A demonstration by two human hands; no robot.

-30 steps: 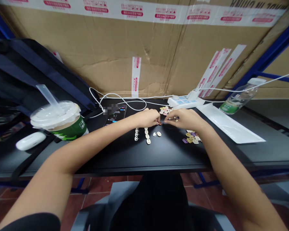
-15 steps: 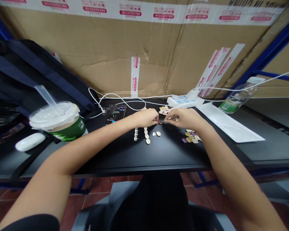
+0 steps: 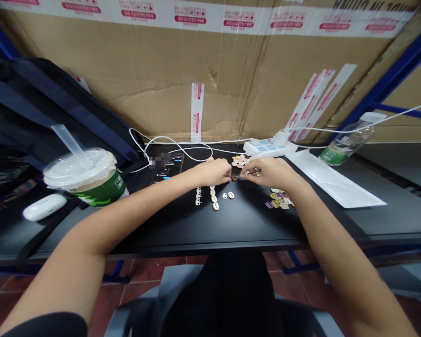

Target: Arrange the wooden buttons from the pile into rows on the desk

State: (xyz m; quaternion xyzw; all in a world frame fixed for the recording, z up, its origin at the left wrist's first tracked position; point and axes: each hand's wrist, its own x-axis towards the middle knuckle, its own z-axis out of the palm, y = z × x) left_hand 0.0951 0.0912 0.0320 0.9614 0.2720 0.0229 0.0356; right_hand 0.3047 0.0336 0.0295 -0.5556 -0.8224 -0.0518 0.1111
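Both my hands meet over the middle of the black table (image 3: 231,224). My left hand (image 3: 214,172) pinches a small brown button (image 3: 233,178) at its fingertips. My right hand (image 3: 270,173) faces it, fingers closed on a thin needle-like thing touching the same button. Several white buttons (image 3: 213,197) lie in short rows just in front of my left hand. A loose heap of coloured buttons (image 3: 279,200) lies under my right wrist, and another heap (image 3: 239,161) sits just behind my hands.
A lidded drink cup (image 3: 87,178) with a straw stands at the left, a white earbud case (image 3: 44,207) beside it. A phone (image 3: 169,168), white cables, a power strip (image 3: 266,149), a lying bottle (image 3: 347,142) and a white flat pack (image 3: 333,180) lie behind; cardboard boxes wall the back.
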